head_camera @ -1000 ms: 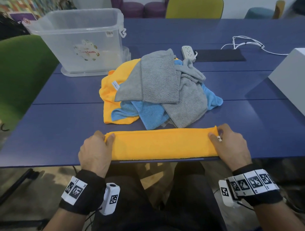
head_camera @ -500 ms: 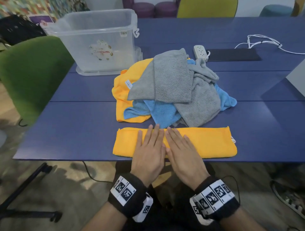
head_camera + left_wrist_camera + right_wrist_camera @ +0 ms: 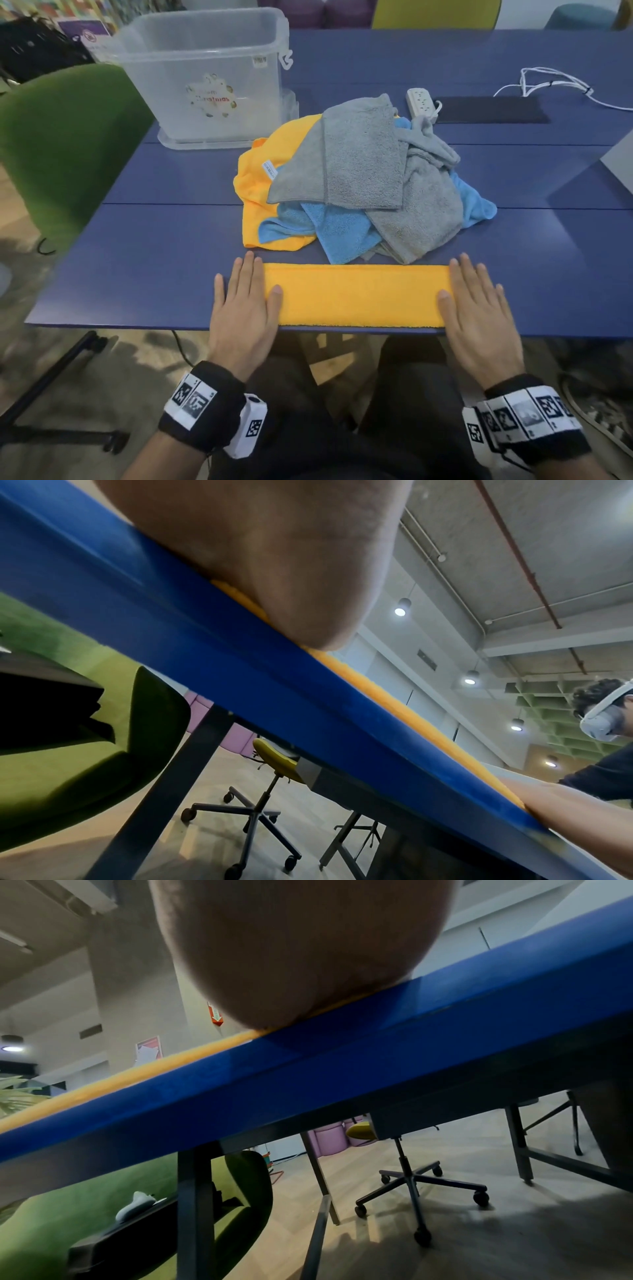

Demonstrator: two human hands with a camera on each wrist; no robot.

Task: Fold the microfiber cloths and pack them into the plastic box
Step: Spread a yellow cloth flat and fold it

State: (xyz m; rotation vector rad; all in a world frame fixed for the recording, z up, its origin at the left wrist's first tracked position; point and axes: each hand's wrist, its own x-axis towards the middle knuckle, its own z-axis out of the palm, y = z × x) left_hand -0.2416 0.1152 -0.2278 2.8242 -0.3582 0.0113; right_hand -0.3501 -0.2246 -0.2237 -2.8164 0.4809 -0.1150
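1. Our left hand (image 3: 244, 308) and right hand (image 3: 478, 310) lie flat, fingers straight, gripping nothing, pressing the ends of a long folded orange microfiber cloth (image 3: 358, 294) along the blue table's (image 3: 154, 267) near edge.
2. To fold well, we should bring one end squarely over the other.
3. The clear plastic box (image 3: 205, 82) waits at the far left corner.

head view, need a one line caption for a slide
Both hands, left and right, press flat on the ends of a folded yellow cloth at the table edge.
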